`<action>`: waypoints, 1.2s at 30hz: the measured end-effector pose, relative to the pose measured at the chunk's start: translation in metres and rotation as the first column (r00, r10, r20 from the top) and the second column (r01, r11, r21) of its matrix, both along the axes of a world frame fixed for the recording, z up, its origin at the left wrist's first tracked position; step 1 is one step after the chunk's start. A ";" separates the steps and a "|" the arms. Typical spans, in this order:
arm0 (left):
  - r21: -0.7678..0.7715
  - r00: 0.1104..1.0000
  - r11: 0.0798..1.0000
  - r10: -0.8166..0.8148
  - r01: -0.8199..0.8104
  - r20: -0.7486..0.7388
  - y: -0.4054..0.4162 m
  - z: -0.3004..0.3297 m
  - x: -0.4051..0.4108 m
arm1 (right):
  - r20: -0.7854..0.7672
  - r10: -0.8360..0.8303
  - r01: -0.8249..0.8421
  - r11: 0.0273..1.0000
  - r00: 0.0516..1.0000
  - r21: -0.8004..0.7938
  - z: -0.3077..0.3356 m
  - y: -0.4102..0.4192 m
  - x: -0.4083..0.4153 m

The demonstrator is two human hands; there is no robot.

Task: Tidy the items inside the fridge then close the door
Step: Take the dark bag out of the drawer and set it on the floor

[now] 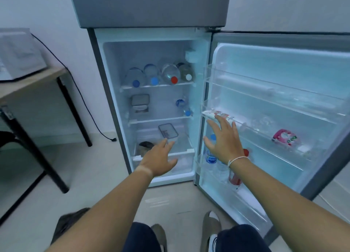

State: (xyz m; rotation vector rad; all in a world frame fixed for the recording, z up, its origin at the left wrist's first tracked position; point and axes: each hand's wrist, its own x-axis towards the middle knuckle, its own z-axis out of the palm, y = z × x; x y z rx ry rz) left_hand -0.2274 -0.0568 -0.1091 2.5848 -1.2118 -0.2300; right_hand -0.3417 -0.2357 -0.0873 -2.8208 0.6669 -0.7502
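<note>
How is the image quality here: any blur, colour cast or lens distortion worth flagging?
Head view: soft all over, with motion blur on the left hand and right hand; a cyan cast from the fridge light washes the door and shelves; wide-angle bending curves the door's edges; the bottles on the top shelf show caps but no readable labels.

Fridge door (333, 157) is looking brushed grey metal outside, door shelves (265, 92) glossy clear plastic, side table (28, 81) matt wood.
</note>
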 end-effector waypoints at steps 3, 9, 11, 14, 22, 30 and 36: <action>0.024 0.998 0.999 0.043 -0.042 -0.042 0.006 -0.019 0.016 | -0.071 0.024 -0.020 0.999 0.997 0.050 -0.022 0.003 0.019; 0.077 0.990 0.993 0.102 -0.094 -0.100 0.007 -0.056 0.045 | -0.154 0.077 -0.055 0.988 0.985 0.146 -0.070 0.004 0.053; 0.073 0.987 0.992 0.109 -0.100 -0.122 0.006 -0.068 0.057 | -0.183 0.091 -0.058 0.982 0.979 0.178 -0.084 0.003 0.065; 0.068 0.977 0.989 0.139 -0.130 -0.161 0.003 -0.089 0.081 | -0.200 0.120 -0.073 0.972 0.972 0.224 -0.111 0.002 0.089; 0.151 0.931 0.961 0.265 -0.233 -0.251 0.000 -0.150 0.146 | -0.333 0.214 -0.102 0.940 0.918 0.325 -0.183 0.006 0.153; 0.131 0.890 0.939 0.342 -0.317 -0.302 -0.005 -0.181 0.202 | -0.335 0.276 -0.110 0.892 0.901 0.439 -0.220 0.017 0.224; 0.118 0.852 0.915 0.402 -0.385 -0.334 -0.013 -0.194 0.248 | -0.286 0.299 -0.116 0.848 0.910 0.517 -0.235 0.011 0.277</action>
